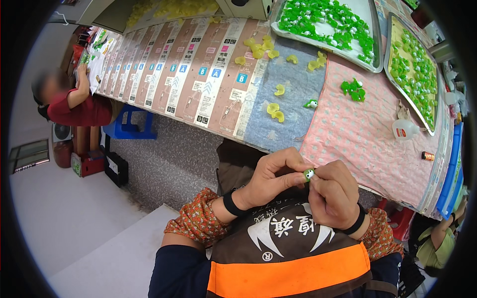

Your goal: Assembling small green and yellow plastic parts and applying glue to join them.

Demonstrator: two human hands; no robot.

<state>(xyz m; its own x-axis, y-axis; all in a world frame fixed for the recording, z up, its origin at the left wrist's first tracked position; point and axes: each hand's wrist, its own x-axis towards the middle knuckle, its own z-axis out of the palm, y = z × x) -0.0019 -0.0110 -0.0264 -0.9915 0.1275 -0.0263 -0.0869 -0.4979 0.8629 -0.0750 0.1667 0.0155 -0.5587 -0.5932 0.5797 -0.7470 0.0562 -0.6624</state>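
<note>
Between both hands, just past the table's near edge, is a small green-and-white plastic figure piece point(308, 174) with dark eye dots. My left hand point(278, 174) pinches it from the left between thumb and forefinger. From the right, the fingertips of my right hand point(335, 191) close on the same piece; they partly hide it. Beyond the hands, a similar green-and-white piece point(311, 104) lies on a blue cloth point(293, 89) beside scattered yellow translucent curved pieces point(275, 111). A small cluster of green pieces point(353, 90) rests on the pink cloth point(362, 134).
Two metal trays full of green pieces stand at the back right, one white-lined tray point(328, 51) and one yellowish tray point(431, 126). Near them are a clear bottle point(405, 130) and a small orange-black cylinder point(428, 156). Co-workers sit far left point(82, 107) and right point(437, 243).
</note>
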